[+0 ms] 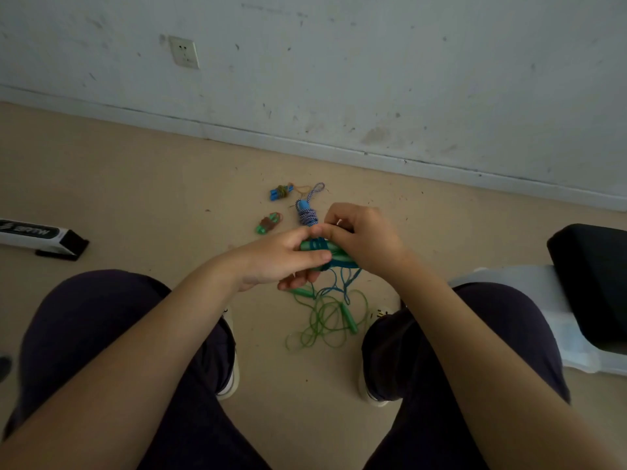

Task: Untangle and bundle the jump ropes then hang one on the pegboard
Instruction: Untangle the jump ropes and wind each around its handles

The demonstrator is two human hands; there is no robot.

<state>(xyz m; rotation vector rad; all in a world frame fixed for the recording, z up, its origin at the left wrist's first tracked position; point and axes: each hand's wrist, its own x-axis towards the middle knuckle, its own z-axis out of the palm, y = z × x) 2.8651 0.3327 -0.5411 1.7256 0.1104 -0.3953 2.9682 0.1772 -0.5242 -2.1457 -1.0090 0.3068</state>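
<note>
Though half-wrapped, both grips on green handles (317, 247).

- Dark navy trousers (101, 334) are being worn on both legs.
- Both forearms are being left bare; no sleeves, watch or rings are being shown on the left hand (278, 259) or the right hand (363, 239).
- Dark shoes with white soles (230, 378) are being worn on both feet.

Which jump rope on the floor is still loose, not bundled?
The green rope between the feet: it sprawls in loose loops, while the three ropes nearer the wall are wrapped tight.
</note>
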